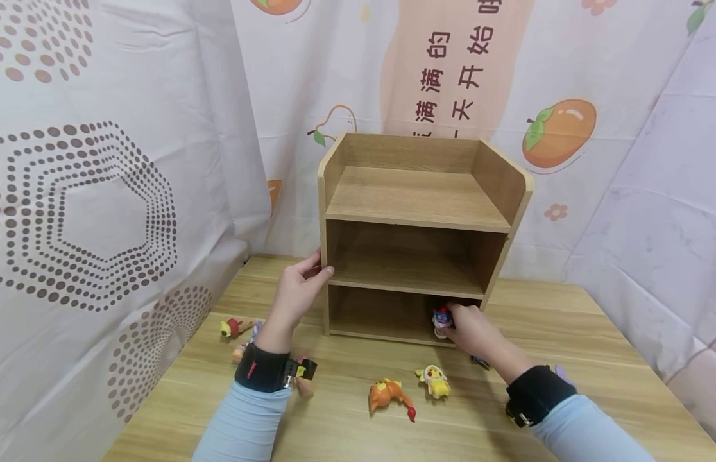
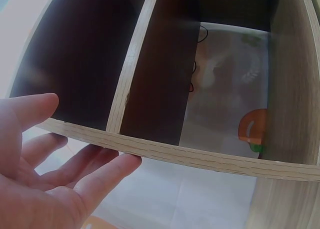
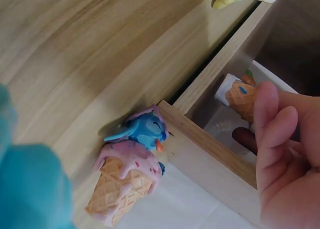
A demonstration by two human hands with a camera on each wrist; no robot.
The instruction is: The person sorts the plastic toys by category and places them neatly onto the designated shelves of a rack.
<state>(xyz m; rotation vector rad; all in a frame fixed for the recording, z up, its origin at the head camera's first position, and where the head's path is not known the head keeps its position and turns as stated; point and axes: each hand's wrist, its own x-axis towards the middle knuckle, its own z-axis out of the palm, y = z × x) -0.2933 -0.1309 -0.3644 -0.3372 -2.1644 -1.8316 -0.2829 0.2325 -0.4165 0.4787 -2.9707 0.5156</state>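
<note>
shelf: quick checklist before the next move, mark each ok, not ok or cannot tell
1. Left hand on the shelf: ok, its thumb and fingers are on opposite sides of the left panel's front edge.
2. Small figure held: ok, in the right hand.
3. Figure lined up with the bottom compartment: ok, at its opening, towards the right end.
4. Figure resting on the bottom board: cannot tell, the contact is not clear.
5. Table in front free of loose toys: not ok, an orange figure and a yellow figure lie there.
</note>
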